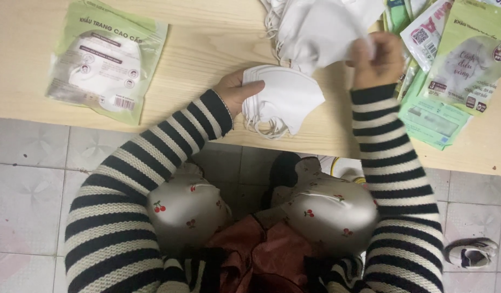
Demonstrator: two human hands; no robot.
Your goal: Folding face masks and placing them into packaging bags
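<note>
Mask stack (285, 97): white folded face masks, edges aligned, ear loops hanging loose at the near side. Laid on the tabletop (207, 49) near its front edge, held in the left hand (234, 89); fingers are closed around the stack's left end, thumb side hidden beneath, apparently to keep the pieces squared and steady.

Single mask (326, 30): white, lifted above and just beyond the stack. Pinched at one corner by the right hand (378, 57), fingers closed tightly on the fabric, held raised so that it hangs clear of the pile.

Loose masks (283, 16): a further white heap with loops, at the tabletop's far edge, partly behind the lifted mask.

Filled packet (106, 59): green and clear pouch with masks inside, lying flat well to the left, apart from both hands.

Empty packets (445, 70): several green and white pouches, overlapped in a fan at the right, just beside the right hand, apparently kept within reach.

Surroundings: tiled floor (28, 190) below the tabletop; a small shoe (473, 254) at lower right. Striped sleeves (152, 157) and cherry-print trousers (190, 209) are seen beneath.
</note>
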